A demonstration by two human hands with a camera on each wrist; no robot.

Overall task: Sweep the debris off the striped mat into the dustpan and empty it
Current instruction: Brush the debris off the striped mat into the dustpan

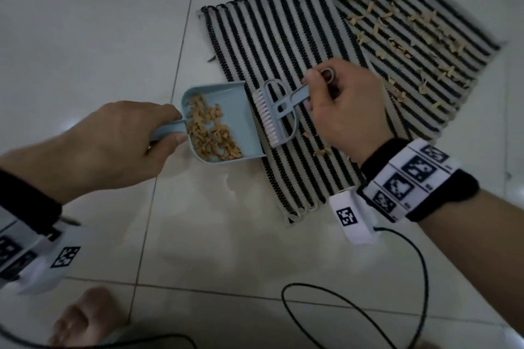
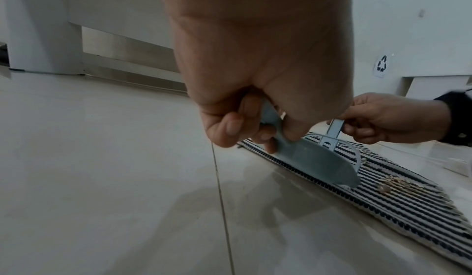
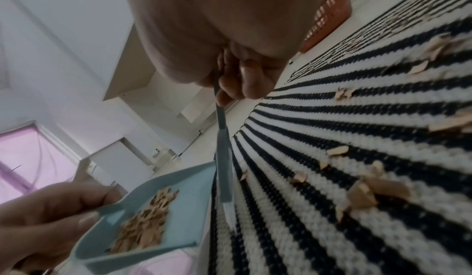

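Striped mat: black-and-white ribbed weave, lay flat on a pale tiled floor; a second striped piece overlapped its far right part.

Debris: tan flakes, scattered over the far striped piece; a few more lay on the near mat just beside the right hand; a further heap sat inside the pan.

Dustpan: pale blue plastic, tilted, its open lip set against the mat's left edge, its body over the floor. Tan flakes were heaped toward its back wall and near side.

Left hand: fingers and thumb curled round the dustpan's short handle; the left wrist view showed the same grip from below.

Brush: matching pale blue, white bristles pointed toward the pan, positioned on the mat at the dustpan's lip.

Right hand: curled round the brush handle near its ring end, thumb on top, held over the mat.

Wrist bands: black, carrying printed square markers, one on each forearm.

Cable: black, looped on the floor below the right forearm.

Basket: orange, slotted, seen in the right wrist view beyond the mat.

Foot: bare, at the lower edge of the head view.
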